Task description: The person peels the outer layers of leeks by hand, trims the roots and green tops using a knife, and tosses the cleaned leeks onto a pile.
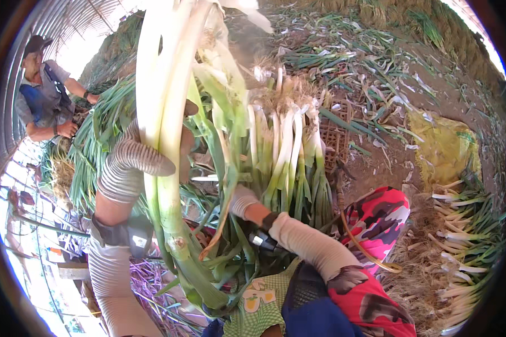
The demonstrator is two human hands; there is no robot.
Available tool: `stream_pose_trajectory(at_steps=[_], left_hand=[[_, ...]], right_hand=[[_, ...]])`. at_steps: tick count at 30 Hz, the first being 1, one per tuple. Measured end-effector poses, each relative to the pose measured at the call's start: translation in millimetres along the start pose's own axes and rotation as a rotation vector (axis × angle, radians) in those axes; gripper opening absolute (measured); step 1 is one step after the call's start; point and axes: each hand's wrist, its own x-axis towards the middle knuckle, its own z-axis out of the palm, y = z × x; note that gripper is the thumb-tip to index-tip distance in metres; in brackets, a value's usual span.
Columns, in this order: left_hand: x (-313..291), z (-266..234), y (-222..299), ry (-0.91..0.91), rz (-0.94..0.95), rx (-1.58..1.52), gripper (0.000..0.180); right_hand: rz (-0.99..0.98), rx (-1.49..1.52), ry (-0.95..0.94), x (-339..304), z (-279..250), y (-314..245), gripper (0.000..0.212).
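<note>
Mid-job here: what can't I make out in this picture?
All in the head view:
- Held leeks: upper ends, cut off by the top edge.
- Left hand: most fingers, hidden behind those leeks.
- Right hand: fingertips and grip, hidden behind foliage.
- Leek row at right: lower end, lost at the dark rim.

There are two gloved hands (143, 157), one co-worker (44, 95), one yellow sack (441, 147) and leeks (171, 106) beyond counting.

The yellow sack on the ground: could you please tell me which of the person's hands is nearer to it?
Right. The right hand is left of the yellow sack, beside the upright leeks; the left hand is farther left, around the thick leek stalks.
</note>
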Motion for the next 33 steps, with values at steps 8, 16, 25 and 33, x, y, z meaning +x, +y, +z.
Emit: stream_pose_trajectory(at_steps=[8, 16, 25, 33], left_hand=[[4.5, -18.9, 7.7, -0.039, 0.008, -0.032, 0.048], [-23.4, -175.1, 6.9, 0.451, -0.082, 0.122, 0.03], [-85.9, -328.9, 9.1, 0.708, -0.155, 0.295, 0.03], [-38.1, -243.3, -45.6, 0.88, -0.029, 0.392, 0.036]], right_hand=[[0.239, 0.363, 0.078, -15.7, 25.5, 4.4, 0.082], [-0.106, 1.648, -0.258, -123.2, -121.2, 8.2, 0.063], [-0.118, 1.601, 0.104, -201.5, -183.3, 91.4, 0.054], [-0.228, 1.477, 0.2, -193.0, -179.6, 58.6, 0.059]])
